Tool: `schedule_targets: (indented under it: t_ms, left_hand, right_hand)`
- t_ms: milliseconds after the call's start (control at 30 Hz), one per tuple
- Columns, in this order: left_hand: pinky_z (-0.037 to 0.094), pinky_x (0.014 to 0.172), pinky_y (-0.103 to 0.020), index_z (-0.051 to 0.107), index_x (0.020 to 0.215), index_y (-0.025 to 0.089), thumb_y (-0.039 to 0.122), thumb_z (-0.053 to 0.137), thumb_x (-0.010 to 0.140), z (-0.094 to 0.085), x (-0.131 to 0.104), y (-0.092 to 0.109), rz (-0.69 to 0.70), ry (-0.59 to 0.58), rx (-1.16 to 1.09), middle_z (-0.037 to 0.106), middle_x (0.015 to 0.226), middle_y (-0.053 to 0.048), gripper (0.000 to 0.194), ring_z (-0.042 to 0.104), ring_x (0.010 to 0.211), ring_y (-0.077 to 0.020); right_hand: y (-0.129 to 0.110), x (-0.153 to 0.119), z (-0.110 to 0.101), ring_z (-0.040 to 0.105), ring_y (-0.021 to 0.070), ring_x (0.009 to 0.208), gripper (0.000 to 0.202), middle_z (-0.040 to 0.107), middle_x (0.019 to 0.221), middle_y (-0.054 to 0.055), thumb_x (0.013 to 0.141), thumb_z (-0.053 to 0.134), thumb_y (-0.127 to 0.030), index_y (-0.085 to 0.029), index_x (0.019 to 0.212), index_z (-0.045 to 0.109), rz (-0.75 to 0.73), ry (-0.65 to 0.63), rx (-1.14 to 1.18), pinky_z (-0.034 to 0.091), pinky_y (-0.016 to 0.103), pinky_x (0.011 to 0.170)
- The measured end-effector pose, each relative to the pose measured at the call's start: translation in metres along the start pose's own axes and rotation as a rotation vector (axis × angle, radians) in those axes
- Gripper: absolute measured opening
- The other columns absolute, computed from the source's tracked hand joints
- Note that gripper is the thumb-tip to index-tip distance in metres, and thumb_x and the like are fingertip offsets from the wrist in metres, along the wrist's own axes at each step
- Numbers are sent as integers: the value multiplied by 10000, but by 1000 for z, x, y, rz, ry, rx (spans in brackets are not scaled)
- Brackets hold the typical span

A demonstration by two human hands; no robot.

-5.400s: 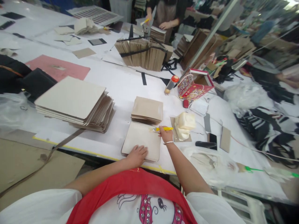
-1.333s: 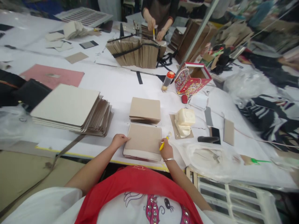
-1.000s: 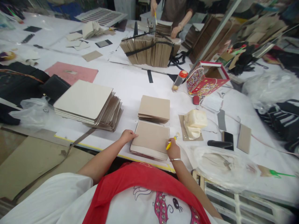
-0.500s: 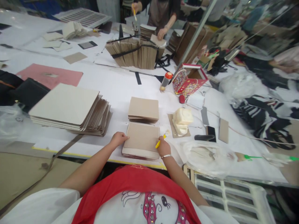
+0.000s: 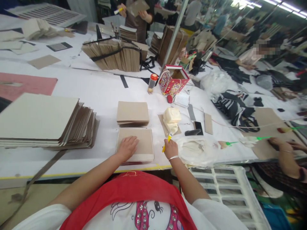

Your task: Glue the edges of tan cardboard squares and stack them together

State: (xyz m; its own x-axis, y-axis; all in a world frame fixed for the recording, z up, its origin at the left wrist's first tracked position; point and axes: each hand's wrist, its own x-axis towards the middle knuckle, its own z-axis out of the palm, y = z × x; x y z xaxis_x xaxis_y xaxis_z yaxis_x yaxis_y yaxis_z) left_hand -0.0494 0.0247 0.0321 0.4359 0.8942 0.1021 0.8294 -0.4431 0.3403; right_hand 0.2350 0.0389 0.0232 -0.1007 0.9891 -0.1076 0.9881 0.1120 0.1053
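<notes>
Tan board [image 5: 145, 143] lies on pale board [image 5: 144, 157] on bench [image 5: 105, 92]; left hand [image 5: 128, 148] flat atop, fingers released, likely steadying it. Right hand [image 5: 171, 149] clenches yellow brush [image 5: 169, 138], bristle end at cream block [image 5: 172, 115].

The desk [image 5: 100, 91] has a white top with a yellow strip [image 5: 59, 174] along its near edge. A grey pole [image 5: 174, 40] rises at a tilt from its far part. A white slatted rack [image 5: 224, 185] sits below its near edge, right side. Tube lights [image 5: 286, 7] run overhead, beyond the desk, upper right; the crowded room behind is blurred
</notes>
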Motion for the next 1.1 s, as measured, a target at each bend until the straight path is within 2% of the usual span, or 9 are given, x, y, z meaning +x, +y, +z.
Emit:
schedule_targets:
  t_ms: [167,300,400,500,633,733,867,1000,1100]
  left_hand:
    - [179,1037,-444,512,1184,235,388,510,790,39,1,9,134,-64,-74,446,1310,-87,423,343,1220,-255]
    - [183,1047,-457,484,1210,221,427,543,762,39,3,5,84,-67,-210,443,1307,-96,496,349,1215,-259]
    - [331,972,-424,383,1281,178,460,630,675,27,17,17,-131,-17,-520,404,1316,-147,713,412,1157,-260]
    - [478,718,-320,298,1316,175,501,650,634,12,32,33,-469,-56,-1018,412,1282,-180,834,548,944,-206]
    - [340,428,-167,544,1039,145,517,654,615,-3,34,39,-652,-241,-1478,603,856,-74,575,536,582,-89]
    - [250,388,-158,578,755,128,465,703,557,-8,23,25,-743,-111,-1484,521,592,16,410,444,466,-51]
    - [299,432,-170,587,731,137,453,664,587,-8,10,-11,-793,64,-1413,541,635,11,356,467,531,-68]
    - [345,464,-209,606,736,137,433,577,662,-8,9,-47,-819,134,-1079,529,577,13,307,462,519,-95]
    - [396,530,-243,598,717,146,379,494,735,-12,9,-61,-761,133,-782,519,547,12,256,476,529,-116]
  right_hand:
    - [23,3,20,520,183,821,253,593,758,88,822,365,-86,-155,989,541,7,-49,34,257,342,901]
    - [22,2,3,549,169,742,197,600,738,59,855,378,-204,-150,982,519,45,30,244,347,282,785]
    - [5,-5,-26,565,157,707,224,598,792,44,863,383,-319,-166,1000,473,-6,73,513,382,243,658]
    - [-17,-13,-55,570,141,688,216,584,804,30,855,389,-360,-186,973,443,-124,90,755,404,238,653]
    - [-41,-12,-72,568,129,661,181,572,751,9,837,416,-346,-199,943,417,-233,60,913,418,233,640]
    - [-48,-4,-67,584,138,674,206,591,762,6,802,465,-323,-207,962,407,-238,-12,921,420,236,640]
    - [-51,14,-55,581,157,650,228,597,756,13,784,474,-311,-201,977,423,-141,-12,828,399,241,609]
    - [-64,36,-44,551,159,583,247,582,688,12,797,464,-330,-184,997,450,1,56,696,348,229,538]
    - [-73,46,-47,550,149,571,274,596,674,14,811,468,-364,-175,1009,475,-23,67,637,334,220,523]
